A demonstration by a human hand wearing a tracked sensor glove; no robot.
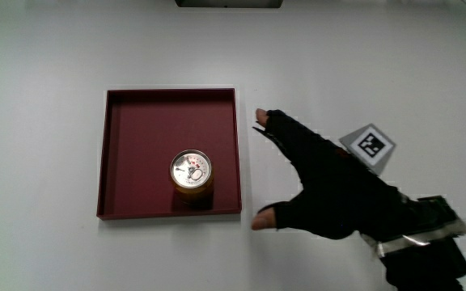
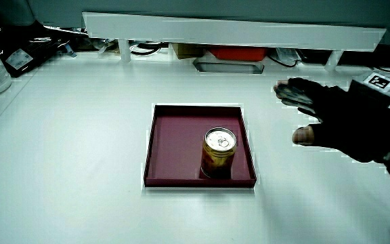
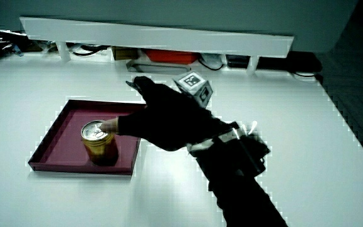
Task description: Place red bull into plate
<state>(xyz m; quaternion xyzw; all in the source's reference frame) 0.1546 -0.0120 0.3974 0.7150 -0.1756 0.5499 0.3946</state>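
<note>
A gold can with a silver top, the red bull can (image 1: 191, 176), stands upright in the dark red square plate (image 1: 140, 129), close to the plate's edge nearest the person. Both side views show the can (image 2: 219, 152) (image 3: 99, 142) inside the plate (image 2: 171, 132) (image 3: 58, 135). The gloved hand (image 1: 330, 182) hovers over the table beside the plate, fingers spread, thumb and forefinger apart, holding nothing. In a side view the hand (image 2: 344, 118) stays apart from the can. A patterned cube (image 1: 368, 147) rides on its back.
A low white partition (image 2: 235, 30) runs along the table's edge farthest from the person, with cables and an orange object (image 2: 239, 53) under it. The forearm (image 3: 244, 183) reaches in from the person's edge.
</note>
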